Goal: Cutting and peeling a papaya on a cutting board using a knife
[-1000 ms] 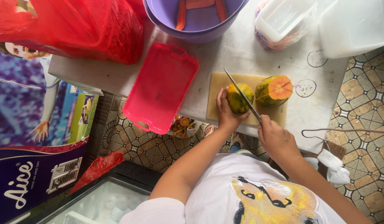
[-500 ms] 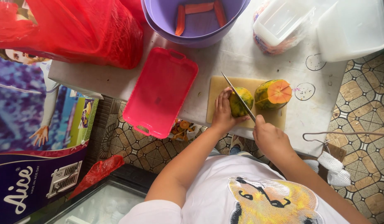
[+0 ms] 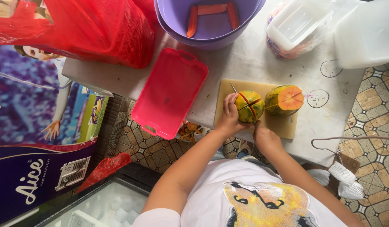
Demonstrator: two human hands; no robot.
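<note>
A green-and-orange papaya half point(image 3: 250, 106) is held cut-face up on the pale wooden cutting board point(image 3: 282, 126) on the white counter point(image 3: 253, 63), steadied by the left hand point(image 3: 229, 120), its fingers curled against the rind. A long-bladed knife point(image 3: 233, 87) is gripped by the right hand point(image 3: 266, 138). Crossing cuts are already made. The second half point(image 3: 284, 100) seems scored but undivided.

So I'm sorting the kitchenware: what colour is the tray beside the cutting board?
The tray is pinkish red, plain; head view shows it.

Red tray point(image 3: 169, 93), purple tub point(image 3: 209, 31)
</note>
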